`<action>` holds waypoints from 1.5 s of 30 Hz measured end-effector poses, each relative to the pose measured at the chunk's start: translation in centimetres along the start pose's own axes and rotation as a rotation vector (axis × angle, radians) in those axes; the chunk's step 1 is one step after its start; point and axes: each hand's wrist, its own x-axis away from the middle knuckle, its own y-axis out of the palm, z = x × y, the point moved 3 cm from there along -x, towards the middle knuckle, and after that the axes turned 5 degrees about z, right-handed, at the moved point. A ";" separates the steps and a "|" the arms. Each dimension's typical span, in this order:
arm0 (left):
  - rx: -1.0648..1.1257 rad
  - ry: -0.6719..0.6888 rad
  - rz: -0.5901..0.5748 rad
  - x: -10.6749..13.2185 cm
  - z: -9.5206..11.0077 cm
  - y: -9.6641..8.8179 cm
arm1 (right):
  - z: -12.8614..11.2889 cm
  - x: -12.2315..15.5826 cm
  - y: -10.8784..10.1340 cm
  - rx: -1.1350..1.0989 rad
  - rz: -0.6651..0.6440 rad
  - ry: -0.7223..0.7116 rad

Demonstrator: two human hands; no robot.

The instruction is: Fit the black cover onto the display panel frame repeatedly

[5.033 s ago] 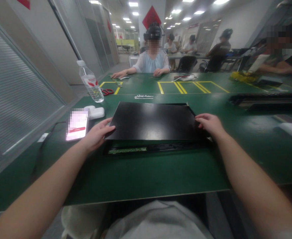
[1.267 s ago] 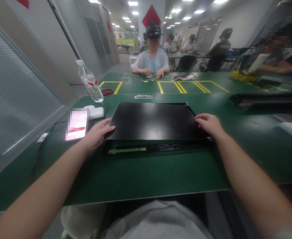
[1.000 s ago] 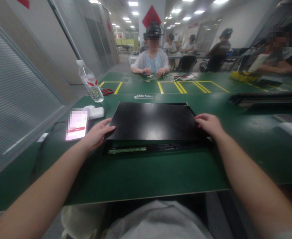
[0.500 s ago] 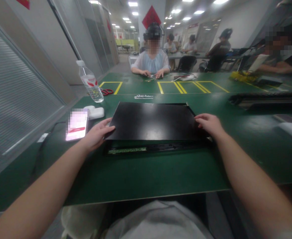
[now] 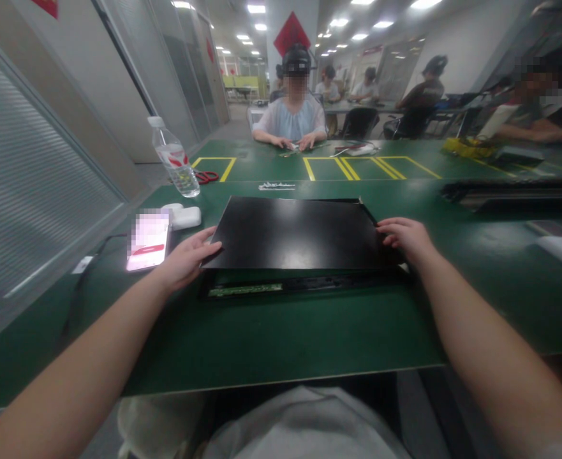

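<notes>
A glossy black flat panel [image 5: 290, 233] lies over a black frame [image 5: 319, 282], slightly askew to it. Along the frame's near side, a strip of green circuit board [image 5: 245, 290] shows below the panel's edge. My left hand [image 5: 189, 255] grips the panel's left edge, thumb on top and the other fingers partly hidden beneath. At the right edge, my right hand [image 5: 405, 239] is closed with its fingertips on the rim, where panel and frame meet. What lies under the panel is hidden.
To the left are a lit phone [image 5: 149, 239], a white case [image 5: 186, 217], a water bottle [image 5: 176, 159] and red-handled scissors [image 5: 207, 177]. Small white pieces [image 5: 277, 186] lie beyond the panel. Long black parts [image 5: 515, 191] rest at right. A person [image 5: 290, 121] sits opposite.
My right hand has shifted very slightly to the right along the edge. The panel and my left hand look almost unmoved.
</notes>
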 end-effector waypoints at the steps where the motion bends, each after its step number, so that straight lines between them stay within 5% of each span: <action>1: -0.004 -0.001 0.002 0.0 0.0 0.0 | 0.0 0.1 0.0 -0.008 0.004 0.006; 24: 0.007 0.004 -0.018 -0.2 -0.3 -0.1 | 0.1 0.0 0.0 -0.040 0.010 -0.013; 32: 0.006 0.013 -0.017 -0.2 -0.3 0.1 | -0.1 0.4 0.1 0.114 0.016 -0.036; 45: 0.017 -0.035 0.086 -0.4 -0.3 -0.4 | 0.5 0.1 0.1 0.216 0.003 -0.077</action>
